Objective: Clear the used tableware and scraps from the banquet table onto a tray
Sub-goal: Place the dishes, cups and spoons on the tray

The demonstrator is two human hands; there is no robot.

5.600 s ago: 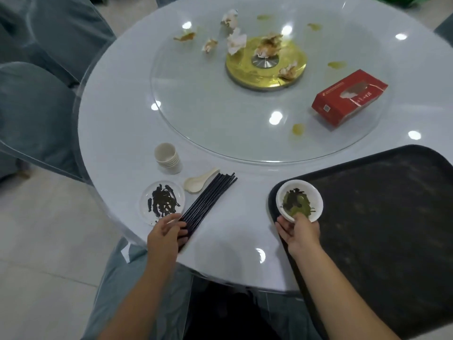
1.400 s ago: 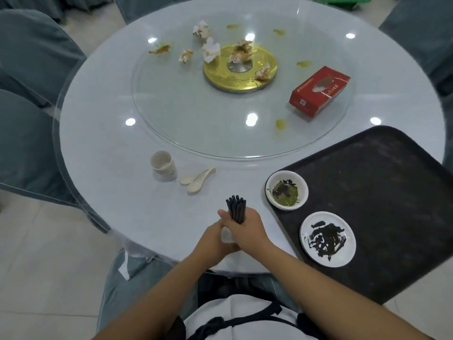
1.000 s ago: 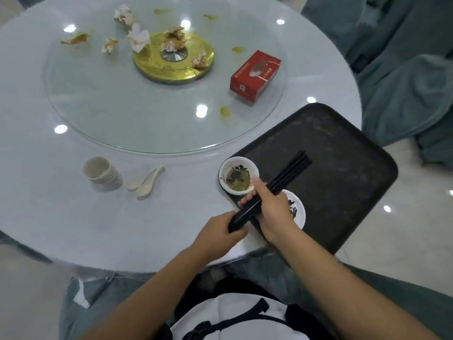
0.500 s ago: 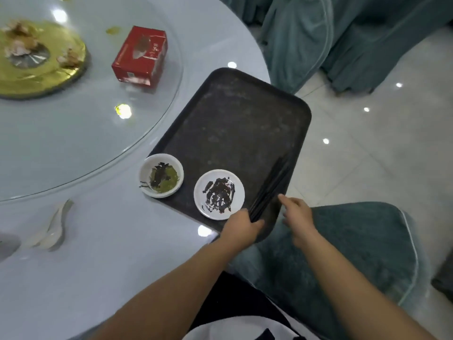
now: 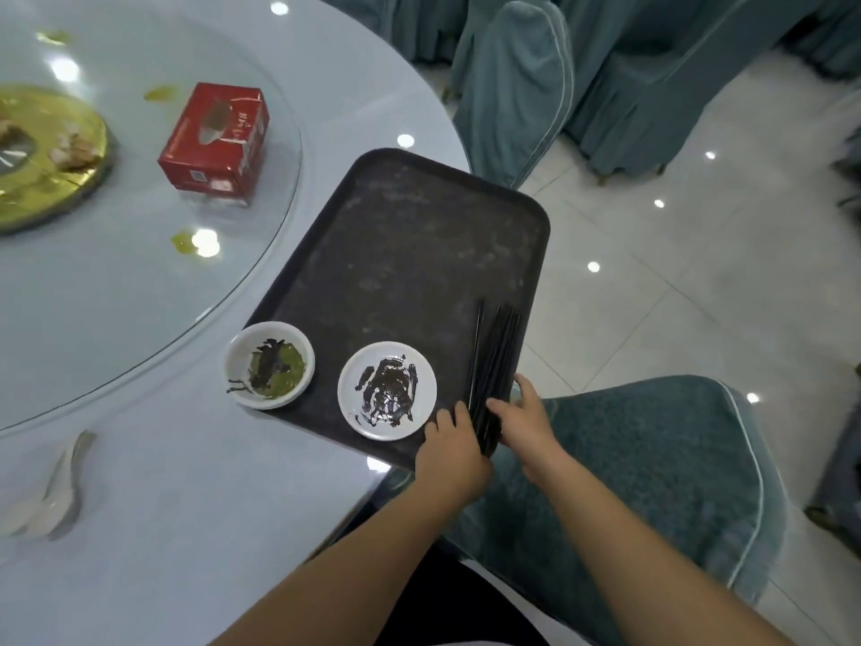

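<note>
A dark tray (image 5: pixel 419 254) sits on the right edge of the round white table (image 5: pixel 186 529), overhanging it. On the tray stand a white bowl (image 5: pixel 231 361) with green and dark scraps and a white saucer (image 5: pixel 347 389) smeared with dark sauce. A bundle of black chopsticks (image 5: pixel 496 352) lies along the tray's right edge. My left hand (image 5: pixel 449 440) touches the near ends of the chopsticks from the left. From the right, my right hand (image 5: pixel 522 417) touches the same ends with straight fingers. Two white spoons (image 5: pixel 51 496) lie on the table at the far left.
A red tissue box (image 5: pixel 216 142) and food scraps lie on the glass turntable (image 5: pixel 140 282) around its gold hub (image 5: pixel 42 156). A teal-covered chair (image 5: pixel 652 482) stands just under the tray's near right corner. More covered chairs (image 5: pixel 512 86) stand behind, on a shiny tiled floor.
Over five seconds the saucer went onto the tray, then both hands carried the chopsticks over and laid them along its right edge. My right hand has come in against their near ends.
</note>
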